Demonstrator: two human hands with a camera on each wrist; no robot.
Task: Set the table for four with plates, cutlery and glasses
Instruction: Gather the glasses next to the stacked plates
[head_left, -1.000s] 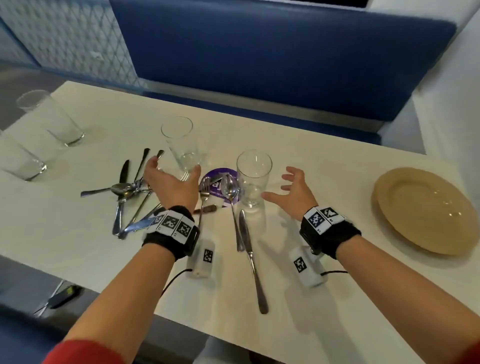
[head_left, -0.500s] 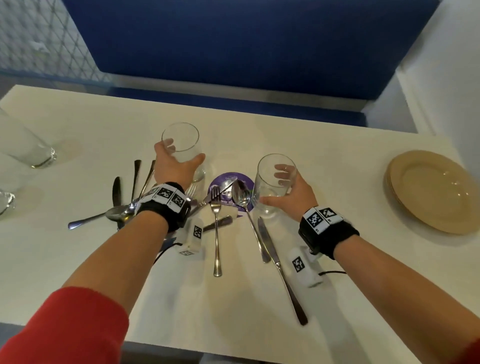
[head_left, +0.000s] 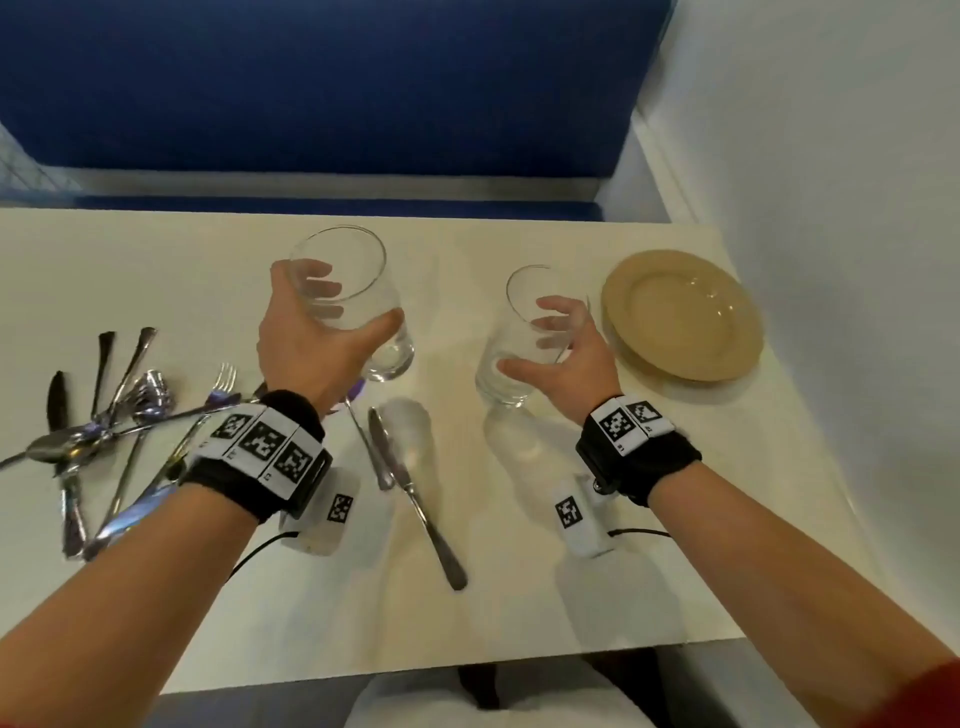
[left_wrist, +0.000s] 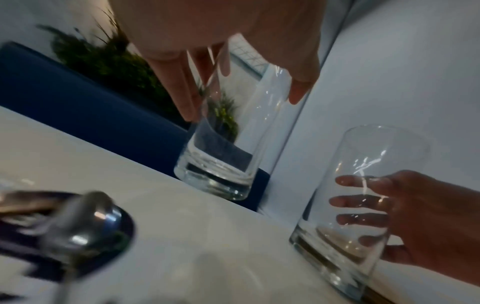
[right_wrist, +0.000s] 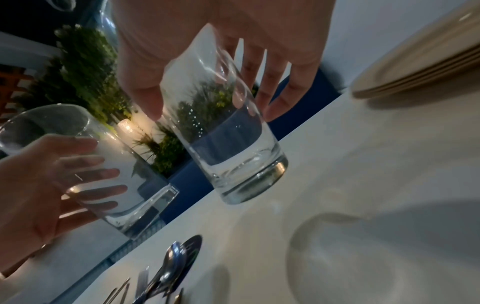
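Two clear tumblers held above a cream table (head_left: 519, 597) in a booth.

A blue upholstered bench (head_left: 322, 88) runs along the table's far edge and a white wall (head_left: 831, 208) closes its right side. The left hand (head_left: 306, 348) is wrapped round one glass (head_left: 358, 291), the right hand (head_left: 566, 358) round a tilted second glass (head_left: 519, 322), both clear of the surface. Stacked tan plates (head_left: 685, 317) sit just right of the right hand. A cutlery pile (head_left: 104, 426) lies left; a knife (head_left: 415, 493) lies between the wrists.
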